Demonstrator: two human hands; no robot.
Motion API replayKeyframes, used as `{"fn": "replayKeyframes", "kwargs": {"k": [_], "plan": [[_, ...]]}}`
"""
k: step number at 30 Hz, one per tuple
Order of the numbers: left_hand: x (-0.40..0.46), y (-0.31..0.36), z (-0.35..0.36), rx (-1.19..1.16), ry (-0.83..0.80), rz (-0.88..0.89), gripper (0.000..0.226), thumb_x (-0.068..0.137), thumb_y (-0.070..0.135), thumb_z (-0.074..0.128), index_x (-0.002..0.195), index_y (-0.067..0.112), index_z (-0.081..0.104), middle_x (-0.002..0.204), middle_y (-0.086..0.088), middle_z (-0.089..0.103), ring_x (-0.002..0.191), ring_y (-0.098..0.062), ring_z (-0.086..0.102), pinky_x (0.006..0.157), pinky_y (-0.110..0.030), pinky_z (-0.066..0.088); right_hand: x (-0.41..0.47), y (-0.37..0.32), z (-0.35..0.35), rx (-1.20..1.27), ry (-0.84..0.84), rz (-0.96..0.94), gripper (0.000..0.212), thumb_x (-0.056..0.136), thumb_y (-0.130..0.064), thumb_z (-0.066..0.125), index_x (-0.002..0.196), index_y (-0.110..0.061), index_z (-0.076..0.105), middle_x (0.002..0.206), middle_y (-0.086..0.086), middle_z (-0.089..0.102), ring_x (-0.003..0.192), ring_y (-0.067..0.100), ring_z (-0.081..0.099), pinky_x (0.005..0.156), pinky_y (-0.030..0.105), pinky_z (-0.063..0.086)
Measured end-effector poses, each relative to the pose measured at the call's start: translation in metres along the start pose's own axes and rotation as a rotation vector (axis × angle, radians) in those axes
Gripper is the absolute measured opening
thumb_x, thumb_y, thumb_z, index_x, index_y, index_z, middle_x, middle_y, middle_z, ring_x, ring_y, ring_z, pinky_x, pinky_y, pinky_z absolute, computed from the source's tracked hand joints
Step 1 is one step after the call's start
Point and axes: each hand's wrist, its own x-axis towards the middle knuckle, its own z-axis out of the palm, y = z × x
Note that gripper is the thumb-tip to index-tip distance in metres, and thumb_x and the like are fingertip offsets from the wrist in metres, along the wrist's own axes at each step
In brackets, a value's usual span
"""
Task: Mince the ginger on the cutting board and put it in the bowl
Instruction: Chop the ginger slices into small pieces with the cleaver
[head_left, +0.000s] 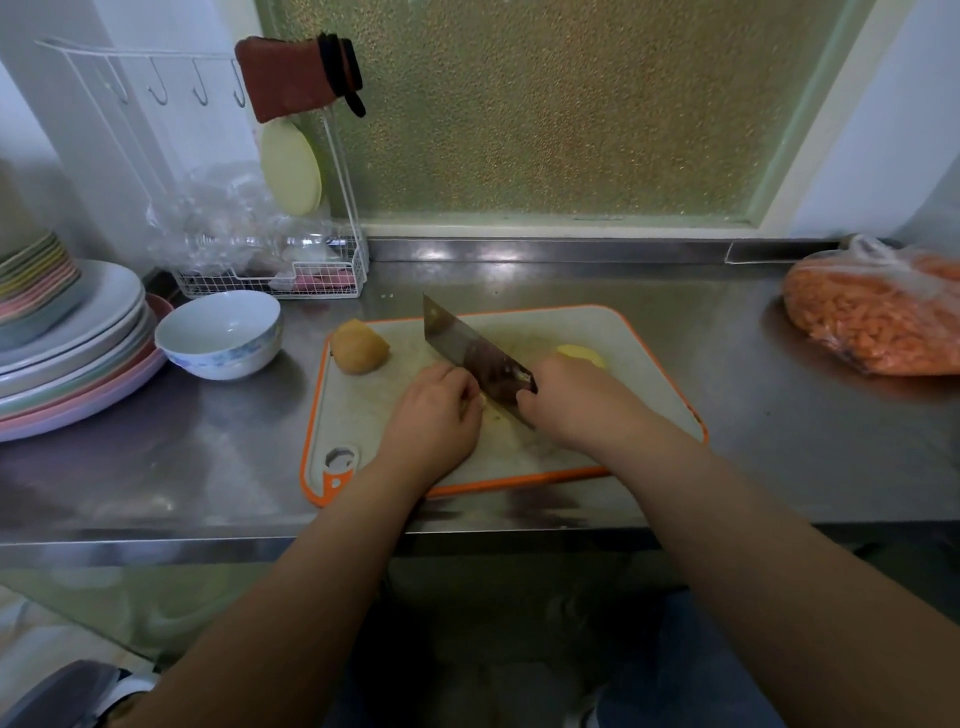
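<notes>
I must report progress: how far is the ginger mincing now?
Done: one ginger piece lies cut, behind the right hand. In hand: that hand grips the cleaver, blade beside the left hand, which holds ginger down. Left: a large chunk is untouched, and the bowl looks empty.

Stacked plates (78, 332) at the counter's left, white wire rack (270, 283) behind, bagged orange food (878, 317) far right.

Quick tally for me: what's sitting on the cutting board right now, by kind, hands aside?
Ginger pieces in plain view: 2, a large chunk at the far left of the cutting board, a yellow piece behind the right hand
Knife: 1
Total: 3
Anything under the left hand is hidden.
</notes>
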Motion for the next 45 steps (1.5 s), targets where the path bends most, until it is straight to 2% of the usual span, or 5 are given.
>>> {"fn": "replayKeyframes", "kwargs": {"k": [11,18,29,38,45], "plan": [[0.001,-0.002,0.000,0.016,-0.021,0.023,0.007,0.082,0.009,0.060,0.078,0.014,0.058,0.084,-0.007,0.057,0.080,-0.027,0.054,0.068,-0.030,0.037,0.010,-0.008,0.019,-0.012,-0.082,0.069,0.028,0.094,-0.019,0.047,0.114,-0.004,0.059,0.116,0.019,0.062,0.106,0.035,0.058,0.073,0.029,0.039],[-0.008,-0.008,-0.007,-0.001,0.019,0.010,0.009,0.085,0.021,0.059,0.092,0.017,0.056,0.100,-0.002,0.050,0.090,-0.020,0.050,0.080,-0.032,0.042,0.009,-0.001,0.007,0.096,-0.026,0.056,0.029,0.093,-0.025,0.048,0.108,-0.005,0.062,0.109,0.021,0.064,0.099,0.036,0.059,0.069,0.027,0.037],[-0.006,-0.007,-0.008,-0.013,-0.052,-0.026,0.006,0.083,0.014,0.061,0.080,0.017,0.057,0.081,0.004,0.048,0.077,-0.012,0.044,0.065,-0.021,0.028,0.002,-0.016,0.008,-0.070,-0.113,0.025,0.024,0.097,-0.018,0.044,0.113,-0.006,0.058,0.114,0.016,0.061,0.104,0.032,0.058,0.070,0.028,0.039],[-0.008,-0.007,-0.011,-0.044,0.009,-0.011,0.004,0.083,0.015,0.063,0.082,0.014,0.060,0.086,0.004,0.050,0.078,-0.013,0.048,0.071,-0.026,0.039,0.012,-0.010,0.009,0.090,-0.085,0.053,0.030,0.095,-0.027,0.048,0.108,-0.005,0.062,0.109,0.019,0.064,0.099,0.034,0.060,0.068,0.027,0.037],[-0.010,-0.009,-0.010,-0.005,-0.001,-0.012,0.005,0.084,0.011,0.061,0.080,0.013,0.059,0.083,0.001,0.051,0.076,-0.016,0.049,0.066,-0.023,0.033,-0.004,-0.017,0.000,-0.003,-0.068,-0.010,0.024,0.096,-0.020,0.044,0.106,-0.006,0.060,0.107,0.016,0.063,0.090,0.031,0.056,0.067,0.028,0.035]]}}
